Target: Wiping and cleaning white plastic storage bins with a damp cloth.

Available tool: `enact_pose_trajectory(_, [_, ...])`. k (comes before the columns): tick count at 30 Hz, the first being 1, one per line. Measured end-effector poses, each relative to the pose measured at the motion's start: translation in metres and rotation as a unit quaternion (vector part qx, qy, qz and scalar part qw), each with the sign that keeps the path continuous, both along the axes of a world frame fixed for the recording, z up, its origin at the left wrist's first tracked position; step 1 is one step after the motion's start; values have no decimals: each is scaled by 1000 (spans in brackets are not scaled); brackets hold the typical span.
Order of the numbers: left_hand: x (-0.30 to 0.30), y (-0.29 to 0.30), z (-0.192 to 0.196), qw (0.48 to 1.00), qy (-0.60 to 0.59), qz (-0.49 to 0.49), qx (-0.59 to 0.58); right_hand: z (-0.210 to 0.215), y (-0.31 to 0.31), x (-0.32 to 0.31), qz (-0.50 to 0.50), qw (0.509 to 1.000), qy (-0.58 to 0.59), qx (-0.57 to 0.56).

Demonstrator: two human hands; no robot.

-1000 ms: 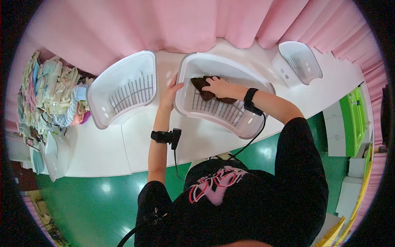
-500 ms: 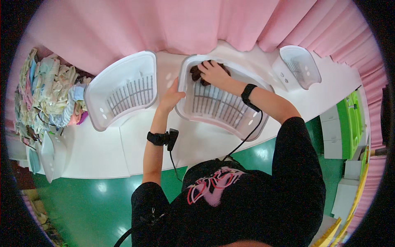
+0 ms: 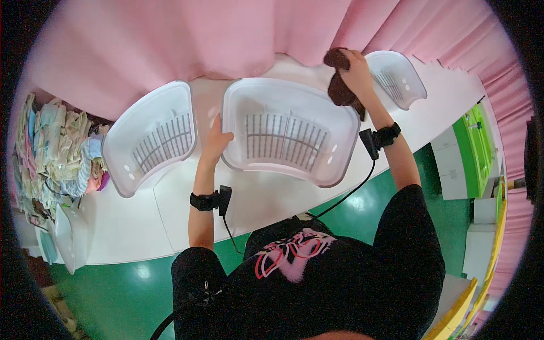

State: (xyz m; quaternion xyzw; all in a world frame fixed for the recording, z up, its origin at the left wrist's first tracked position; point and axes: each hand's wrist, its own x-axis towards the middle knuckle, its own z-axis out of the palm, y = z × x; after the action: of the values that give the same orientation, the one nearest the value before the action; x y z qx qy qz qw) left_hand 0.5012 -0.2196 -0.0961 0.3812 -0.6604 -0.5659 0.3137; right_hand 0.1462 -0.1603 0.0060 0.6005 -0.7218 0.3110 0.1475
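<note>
My right hand (image 3: 356,71) is raised over the far right rim of the middle white basket (image 3: 289,131) and grips a dark brown cloth (image 3: 340,85) that hangs from it. My left hand (image 3: 216,140) rests on the left rim of that same basket. The basket's slotted bottom shows with nothing in it. Both wrists wear black bands with cables.
A second white basket (image 3: 150,136) stands to the left and a smaller one (image 3: 396,76) at the far right, all on a white table (image 3: 124,215). A pile of pale folded cloths (image 3: 56,153) lies at the left end. Pink curtain hangs behind; green floor below.
My right hand has lifted the brown cloth out of the middle basket and carried it up and to the right. My left hand stays on the basket's left rim.
</note>
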Motion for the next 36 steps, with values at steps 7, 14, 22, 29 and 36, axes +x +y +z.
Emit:
enact_pose_trajectory(7, [4, -1, -7, 999, -38, 14, 5, -31, -46, 97, 281, 948, 130, 65])
enact_pose_trajectory(14, [-1, 7, 7, 999, -21, 21, 15, -66, -45, 97, 199, 914, 332, 120])
enact_pose_trajectory(22, [1, 0, -2, 1000, 3, 0, 30, -50, 2, 49, 56, 916, 334, 215])
enact_pose_trajectory(29, [0, 2, -4, 999, -39, 9, -3, 9, 22, -14, -135, 977, 80, 146])
enact_pose_trajectory(36, [1, 0, -12, 994, -79, 45, -60, 2, 9, 7, 192, 978, -32, 73])
